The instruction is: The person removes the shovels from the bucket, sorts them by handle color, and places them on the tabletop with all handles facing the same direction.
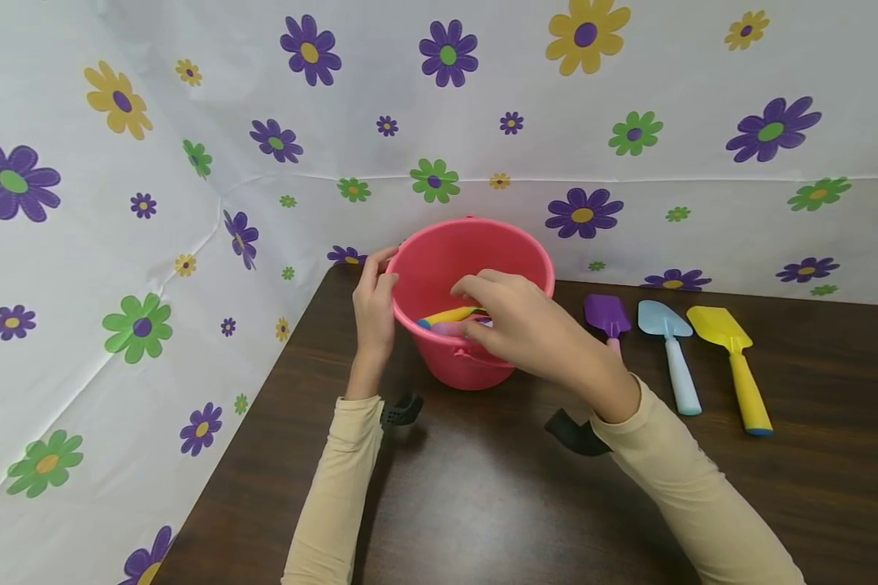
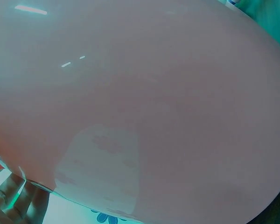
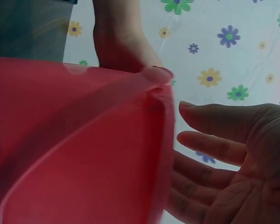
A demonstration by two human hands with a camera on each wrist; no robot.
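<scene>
A pink bucket stands upright near the back of the dark table. My left hand holds its rim at the left side; in the left wrist view the fingers show at the rim's edge. Over the bucket's near right rim reaches my right hand, its fingers loosely bent and nothing visible in them. The right wrist view shows that hand with fingers apart beside the bucket's rim. Inside lie a yellow handle with a blue end and a pink handle, partly hidden by the right hand.
Right of the bucket, a purple toy shovel, a light blue trowel and a yellow shovel lie in a row. A white flowered sheet hangs behind and along the left of the table.
</scene>
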